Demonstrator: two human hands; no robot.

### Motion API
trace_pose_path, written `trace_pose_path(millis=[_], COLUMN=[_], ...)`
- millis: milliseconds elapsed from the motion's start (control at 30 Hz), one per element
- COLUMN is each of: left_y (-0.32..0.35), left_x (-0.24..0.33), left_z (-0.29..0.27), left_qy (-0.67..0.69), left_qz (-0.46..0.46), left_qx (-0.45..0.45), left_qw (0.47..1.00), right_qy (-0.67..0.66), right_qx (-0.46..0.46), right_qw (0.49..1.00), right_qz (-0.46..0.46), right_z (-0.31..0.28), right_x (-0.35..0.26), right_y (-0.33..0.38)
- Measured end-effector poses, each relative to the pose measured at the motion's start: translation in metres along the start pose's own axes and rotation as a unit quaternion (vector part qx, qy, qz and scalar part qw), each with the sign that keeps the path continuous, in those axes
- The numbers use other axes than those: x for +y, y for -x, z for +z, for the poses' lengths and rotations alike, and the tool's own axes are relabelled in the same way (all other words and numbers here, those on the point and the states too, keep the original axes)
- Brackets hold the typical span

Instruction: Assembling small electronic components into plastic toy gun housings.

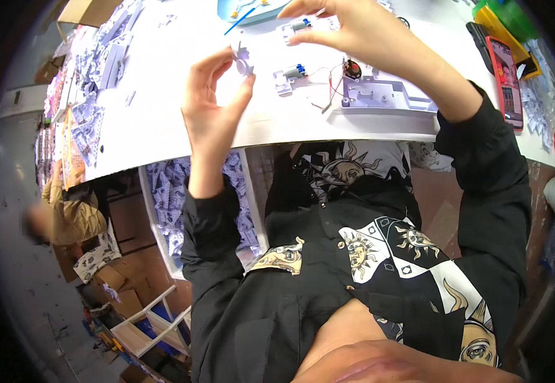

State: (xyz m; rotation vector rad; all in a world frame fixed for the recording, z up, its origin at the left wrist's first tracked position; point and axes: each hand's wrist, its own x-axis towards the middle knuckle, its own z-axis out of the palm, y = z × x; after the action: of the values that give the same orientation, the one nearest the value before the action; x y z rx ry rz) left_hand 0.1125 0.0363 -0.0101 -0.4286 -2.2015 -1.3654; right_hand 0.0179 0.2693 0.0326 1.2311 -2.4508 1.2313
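Observation:
My left hand (210,102) is closed, pinching a small white plastic part (244,64) above the table. Fingers spread apart, my right hand (354,29) is over a small motor piece with a blue end (300,25); thumb and forefinger are on either side of it, with no clear grip. A second motor with a blue end (295,71) lies nearer me, on a white bracket (282,83). Beside it sits a pale plastic housing (389,96). Thin red and white wires run by a black round component (352,69) at the housing's corner.
At the far edge stands a light blue tray (226,11) with small gold parts; a thin blue strip (239,21) shows beside it. Pale parts pile up at left (92,108). A red-cased phone (506,83) lies at right. Below left are a bin of parts (169,210) and another person (76,217).

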Motion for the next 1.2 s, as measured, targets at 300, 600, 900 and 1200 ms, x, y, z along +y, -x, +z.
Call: trace_pose_path(millis=[300, 600, 900, 1200], left_y=[-0.059, -0.086, -0.087, -0.091], left_x=[-0.039, -0.054, -0.057, -0.052], left_z=[0.014, 0.02, 0.025, 0.022], left_qy=[0.046, 0.023, 0.006, -0.071], left_qz=[0.015, -0.008, -0.016, 0.028], left_qx=[-0.211, -0.316, -0.298, -0.318], left_qw=[0.976, 0.948, 0.955, 0.945], right_qy=[0.152, 0.138, 0.145, 0.114], right_qx=[0.056, 0.003, 0.009, -0.021], right_qw=[0.985, 0.99, 0.988, 0.99], right_qz=[-0.052, 0.027, 0.052, 0.074], right_z=[0.013, 0.009, 0.009, 0.008], right_x=[0.056, 0.052, 0.055, 0.051], right_y=[-0.001, 0.001, 0.002, -0.001])
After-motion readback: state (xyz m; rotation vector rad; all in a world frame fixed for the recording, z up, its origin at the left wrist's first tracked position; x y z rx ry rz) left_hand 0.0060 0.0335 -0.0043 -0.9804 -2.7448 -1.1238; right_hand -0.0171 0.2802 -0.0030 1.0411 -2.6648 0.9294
